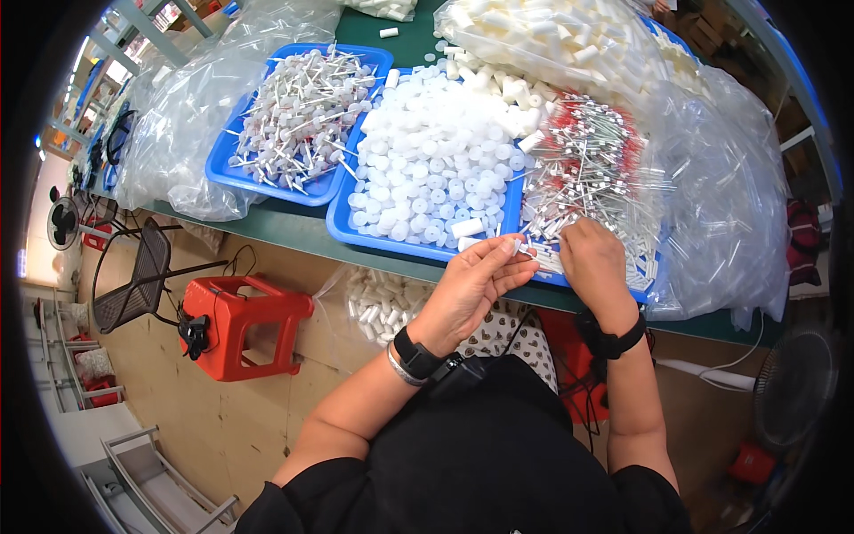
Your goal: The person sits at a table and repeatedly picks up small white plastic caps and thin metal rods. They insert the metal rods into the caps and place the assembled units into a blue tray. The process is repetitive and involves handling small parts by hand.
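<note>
My left hand (480, 278) is at the front edge of the table, thumb and forefinger pinched on a small white plastic piece (519, 248). My right hand (594, 260) is beside it on the right, over the near part of a pile of thin metal pins with white ends (583, 165). Its fingers are bent and closed, and what they hold, if anything, is hidden. Among the pins lie red bits. Left of the pins, a blue tray (378, 238) is heaped with translucent white discs (418, 169). One white cylinder (467, 228) rests on the discs near my left fingers.
At the left, another blue tray (258, 185) holds white-stemmed pieces with discs (302, 116). A clear bag of white cylinders (551, 40) fills the back. Plastic bags (721, 196) cover the table's right side. Below are a red stool (240, 325) and an open bag of white pieces (382, 303).
</note>
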The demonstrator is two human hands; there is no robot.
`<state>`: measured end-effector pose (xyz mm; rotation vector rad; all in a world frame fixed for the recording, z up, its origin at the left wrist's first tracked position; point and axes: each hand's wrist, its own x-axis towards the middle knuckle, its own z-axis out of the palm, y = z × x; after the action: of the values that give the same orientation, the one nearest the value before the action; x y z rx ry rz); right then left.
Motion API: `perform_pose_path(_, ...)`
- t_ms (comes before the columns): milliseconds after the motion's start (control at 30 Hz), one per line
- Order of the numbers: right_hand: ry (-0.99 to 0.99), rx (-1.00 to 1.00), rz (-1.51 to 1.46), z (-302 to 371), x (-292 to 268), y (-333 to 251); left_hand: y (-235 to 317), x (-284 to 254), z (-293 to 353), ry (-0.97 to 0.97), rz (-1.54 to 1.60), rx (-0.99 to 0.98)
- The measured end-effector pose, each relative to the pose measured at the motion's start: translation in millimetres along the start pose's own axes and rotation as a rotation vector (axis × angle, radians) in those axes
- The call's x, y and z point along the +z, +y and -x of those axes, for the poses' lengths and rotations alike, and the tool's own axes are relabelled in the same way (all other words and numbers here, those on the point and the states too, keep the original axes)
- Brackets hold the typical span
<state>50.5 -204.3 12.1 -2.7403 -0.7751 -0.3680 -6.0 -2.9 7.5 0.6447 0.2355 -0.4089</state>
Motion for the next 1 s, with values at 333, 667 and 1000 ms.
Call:
perform_pose_path(333,0.038,0.195,-0.649,20,-25,-20,9,4,1,0.041,0.073,0.066)
perform_pose_path(667,0.09,0.142,-0.585,22,-28,-23,8,3,-1,0.055,0.072,0.087)
perform_pose_path(1000,-0.018,0.267,-0.871,20,-21,-33,-8,3,-1,-0.057,-0.03,0.0)
